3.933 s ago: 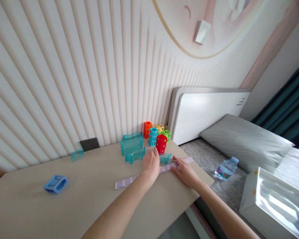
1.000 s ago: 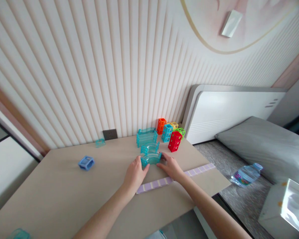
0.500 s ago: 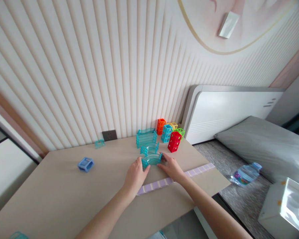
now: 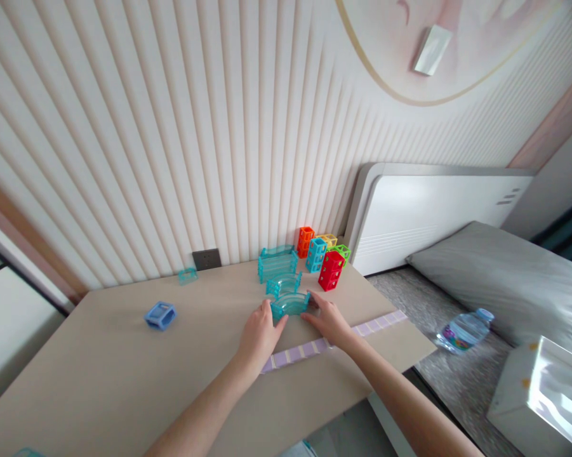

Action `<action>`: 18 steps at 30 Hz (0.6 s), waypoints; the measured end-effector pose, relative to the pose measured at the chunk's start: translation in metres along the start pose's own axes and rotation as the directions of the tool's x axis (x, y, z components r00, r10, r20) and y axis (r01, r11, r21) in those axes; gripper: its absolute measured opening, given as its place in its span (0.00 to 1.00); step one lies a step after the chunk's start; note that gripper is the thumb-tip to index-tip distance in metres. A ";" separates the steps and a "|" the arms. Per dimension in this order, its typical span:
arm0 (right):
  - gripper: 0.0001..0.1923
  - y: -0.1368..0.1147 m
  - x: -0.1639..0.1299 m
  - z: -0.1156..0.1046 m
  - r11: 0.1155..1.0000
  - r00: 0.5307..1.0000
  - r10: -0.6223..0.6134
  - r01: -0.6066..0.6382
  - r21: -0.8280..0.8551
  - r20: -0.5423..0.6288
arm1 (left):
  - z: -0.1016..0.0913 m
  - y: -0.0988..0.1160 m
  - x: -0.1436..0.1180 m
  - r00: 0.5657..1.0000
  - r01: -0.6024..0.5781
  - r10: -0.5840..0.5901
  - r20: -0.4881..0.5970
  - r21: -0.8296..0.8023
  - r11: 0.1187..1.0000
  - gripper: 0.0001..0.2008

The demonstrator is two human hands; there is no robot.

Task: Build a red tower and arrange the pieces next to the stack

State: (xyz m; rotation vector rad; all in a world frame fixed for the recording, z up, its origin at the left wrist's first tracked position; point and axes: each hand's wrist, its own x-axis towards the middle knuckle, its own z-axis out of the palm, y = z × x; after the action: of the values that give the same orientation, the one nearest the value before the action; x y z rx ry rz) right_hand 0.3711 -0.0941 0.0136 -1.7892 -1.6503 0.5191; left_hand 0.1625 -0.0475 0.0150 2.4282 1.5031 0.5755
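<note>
A curved, see-through teal track piece [image 4: 290, 305] is held by its two ends. My left hand [image 4: 261, 329] grips its left end, thumb toward me, and my right hand [image 4: 328, 318] grips the right end. Just behind it stands a second curved teal piece [image 4: 284, 285]. Farther back, against the wall, are several straight teal pieces [image 4: 277, 265] grouped together. Whether the held piece touches the one behind it I cannot tell. To the right stand block towers with holes in their sides: red [image 4: 331, 271], blue [image 4: 317, 255] and orange [image 4: 305, 242], with yellow and green blocks partly hidden behind.
A purple checked strip [image 4: 298, 355] lies across the table [image 4: 195, 381] in front of my hands. A blue frame block [image 4: 160, 315] sits at left, with a small teal piece [image 4: 187, 275] near the wall socket [image 4: 206, 258]. On the bed at right lies a plastic bottle [image 4: 465, 331].
The view has shifted slightly, so the surroundings appear a little farther left. Both hands keep hold of the curved track piece, with no clear movement of it.
</note>
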 end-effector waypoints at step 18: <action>0.25 0.015 -0.092 0.017 0.948 0.967 -0.016 -0.066 -0.310 -0.256 | -0.025 -0.041 -0.069 0.932 -0.355 0.355 0.073 -0.011 0.935 0.11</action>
State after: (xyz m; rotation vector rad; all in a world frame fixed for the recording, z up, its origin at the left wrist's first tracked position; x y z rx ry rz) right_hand 0.3584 -0.1809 -0.0206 -2.0112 -1.5970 0.0248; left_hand 0.0911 -0.0914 0.0066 2.7100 1.0389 0.5401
